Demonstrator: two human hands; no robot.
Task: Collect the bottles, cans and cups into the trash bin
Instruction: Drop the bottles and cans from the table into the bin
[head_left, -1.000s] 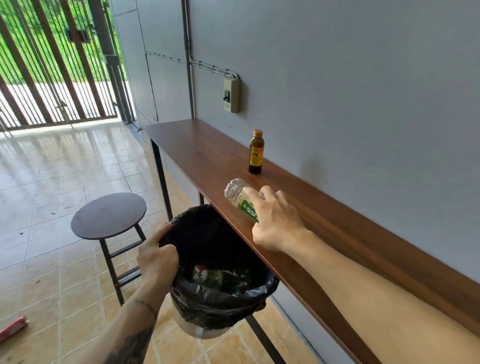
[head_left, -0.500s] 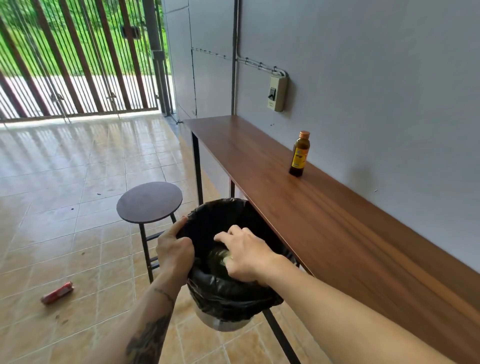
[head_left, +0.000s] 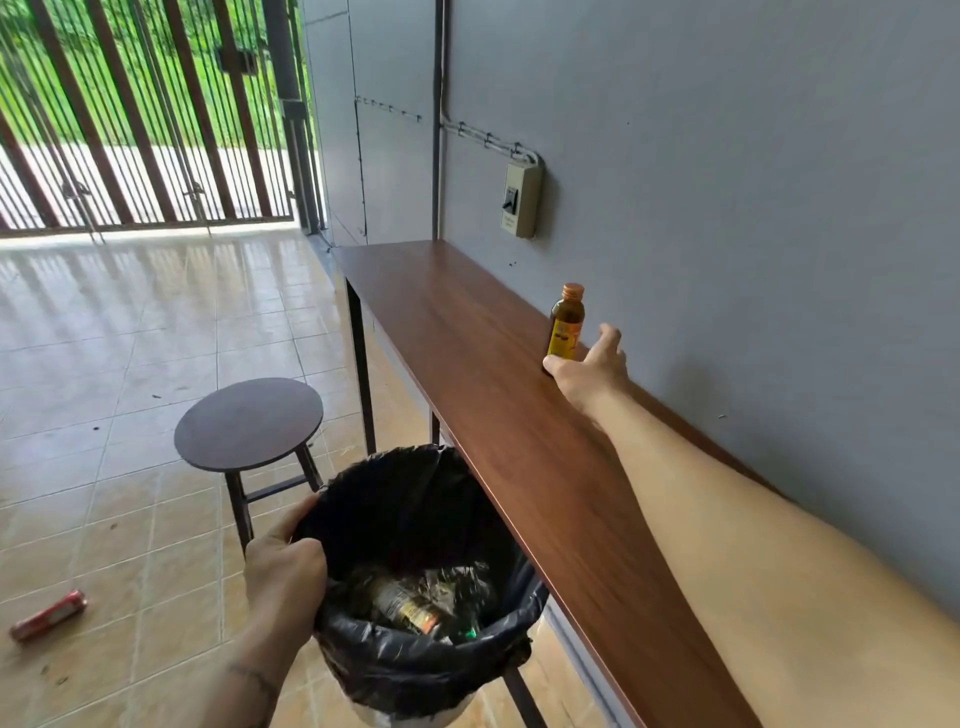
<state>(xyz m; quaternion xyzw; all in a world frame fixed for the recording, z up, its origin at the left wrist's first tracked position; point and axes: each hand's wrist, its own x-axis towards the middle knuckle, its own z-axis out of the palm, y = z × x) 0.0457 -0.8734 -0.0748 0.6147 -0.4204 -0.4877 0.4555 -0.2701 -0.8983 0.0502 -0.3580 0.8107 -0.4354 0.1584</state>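
The trash bin (head_left: 415, 582), lined in black and already holding bottles, is gripped at its near rim by the closed left hand (head_left: 283, 577), beside the worktop (head_left: 493, 395). Farther along, the right hand (head_left: 589, 371) is stretched out with fingers (head_left: 609, 335) spread, apparently just touching the base of the small brown bottle (head_left: 565, 322), which stands upright just beyond them, near the wall. Half a second earlier that hand was inside the bin.

The left hand (head_left: 283, 577) grips the rim of the bin (head_left: 415, 670), which has bottles inside. The right hand (head_left: 589, 371), fingers spread, touches the foot of a small brown bottle (head_left: 565, 325) standing on the desk (head_left: 467, 338). A red can (head_left: 48, 616) lies on the floor.
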